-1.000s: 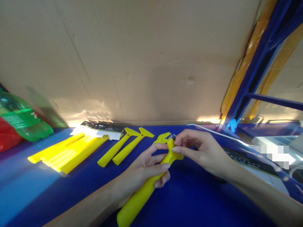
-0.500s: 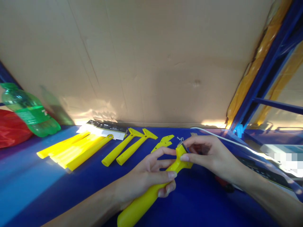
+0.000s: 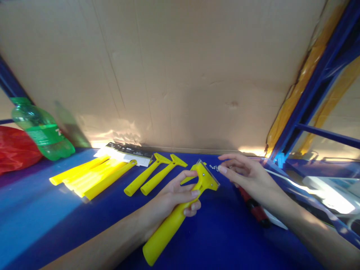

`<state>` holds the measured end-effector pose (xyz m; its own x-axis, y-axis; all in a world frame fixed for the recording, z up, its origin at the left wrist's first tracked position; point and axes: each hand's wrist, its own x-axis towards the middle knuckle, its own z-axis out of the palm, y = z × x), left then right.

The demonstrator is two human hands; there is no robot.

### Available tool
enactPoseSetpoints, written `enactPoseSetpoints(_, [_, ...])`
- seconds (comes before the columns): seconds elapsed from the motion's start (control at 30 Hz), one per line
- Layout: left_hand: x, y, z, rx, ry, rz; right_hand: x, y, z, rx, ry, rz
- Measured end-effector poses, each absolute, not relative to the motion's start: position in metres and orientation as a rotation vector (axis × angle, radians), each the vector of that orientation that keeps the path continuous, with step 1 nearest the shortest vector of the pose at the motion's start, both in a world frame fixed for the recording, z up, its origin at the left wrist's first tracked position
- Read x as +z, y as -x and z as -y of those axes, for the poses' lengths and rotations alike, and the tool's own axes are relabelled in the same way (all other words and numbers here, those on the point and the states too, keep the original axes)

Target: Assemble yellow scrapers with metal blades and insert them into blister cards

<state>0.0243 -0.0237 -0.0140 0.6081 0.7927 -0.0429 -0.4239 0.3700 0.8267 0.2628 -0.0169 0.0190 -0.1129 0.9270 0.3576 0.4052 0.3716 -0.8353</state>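
A yellow scraper (image 3: 172,233) is in my left hand (image 3: 180,198), fingers wrapped round its handle just below the head. The head tilts up and right, with two screw heads on its face and a thin strip along its edge. My right hand (image 3: 244,172) is off the scraper, to the right of its head. Its thumb and forefinger are slightly apart beside a few small screws (image 3: 214,167) on the blue table. Under the right hand and forearm lies a red and black screwdriver (image 3: 257,212), partly hidden. Loose yellow head pieces (image 3: 185,180) are partly covered behind the scraper.
Two yellow scraper bodies (image 3: 159,176) lie left of my left hand. Farther left are several yellow handles (image 3: 109,180) with black-and-white cards (image 3: 129,153). A green bottle (image 3: 46,131) and red bag (image 3: 18,150) stand at the left. Cardboard (image 3: 174,75) rises behind; a blue frame (image 3: 306,101) stands right.
My right hand has let go of the scraper's head and moved slightly right. The left hand has turned the scraper so the screwed face shows, and shifted it slightly left.
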Motion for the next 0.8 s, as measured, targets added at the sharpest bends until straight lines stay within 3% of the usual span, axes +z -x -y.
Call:
enactPoseSetpoints(0.13, [-0.019,-0.022,0.016,0.943,-0.837,-0.555,0.024,-0.293,0.021,-0.015,1.782,2.037])
enactPoseSetpoints(0.23, [-0.019,-0.021,0.014,0.979,-0.842,-0.588,0.025,-0.301,0.028,-0.100,1.999,2.203])
enactPoseSetpoints(0.4, [-0.017,-0.020,0.015,0.946,-0.881,-0.590,0.026,-0.284,0.037,-0.050,2.084,2.229])
enactPoseSetpoints(0.57, [-0.016,-0.020,0.016,0.966,-0.902,-0.602,0.027,-0.287,0.036,0.003,1.883,2.083])
enactPoseSetpoints(0.8, [-0.015,-0.011,0.008,1.009,-0.853,-0.619,0.037,-0.305,0.032,0.542,1.334,1.926])
